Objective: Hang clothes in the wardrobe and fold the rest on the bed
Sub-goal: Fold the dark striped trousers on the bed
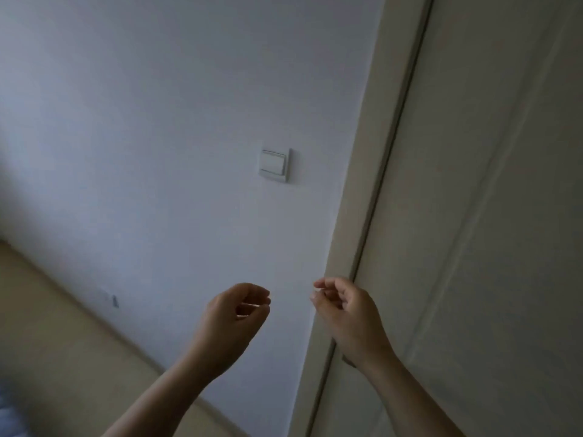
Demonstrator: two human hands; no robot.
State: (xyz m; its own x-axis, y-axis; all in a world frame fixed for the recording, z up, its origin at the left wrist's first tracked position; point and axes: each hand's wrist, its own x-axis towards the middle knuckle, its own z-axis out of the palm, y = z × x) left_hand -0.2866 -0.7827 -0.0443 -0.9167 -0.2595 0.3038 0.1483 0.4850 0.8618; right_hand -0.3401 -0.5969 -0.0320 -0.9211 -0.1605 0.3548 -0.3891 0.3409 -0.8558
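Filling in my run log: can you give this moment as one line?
left hand: empty, fingers loosely curled | right hand: same | ahead: wall, light switch, door | task items: none in view

The light switch [273, 164] sits on the wall [142, 121]. Right of the switch runs the door frame [373, 171], and farther right the door [492, 184]. Below and left of the switch lies the floor [63, 326]. Below the switch, before the wall, is the left hand [233, 320]. The right hand [344, 313] is near it, before the door frame.
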